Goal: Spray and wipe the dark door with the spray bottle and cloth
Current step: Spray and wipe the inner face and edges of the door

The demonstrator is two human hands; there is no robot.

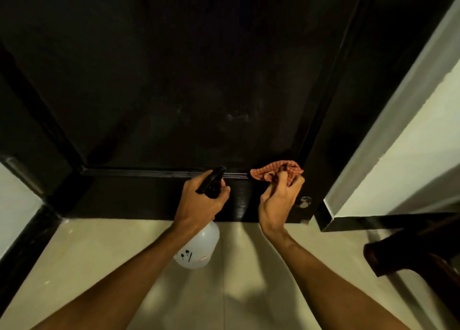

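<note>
Red cloth (275,170) bunched in R grip (278,201), bottle (199,246) in L grip (200,201).

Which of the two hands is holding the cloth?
The right hand, nearer the door's edge, grips the red checked cloth. The left hand grips the spray bottle instead.

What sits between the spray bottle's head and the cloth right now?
Only a bare stretch of the dark door; the head view shows nothing else between the spray bottle and the cloth.
</note>
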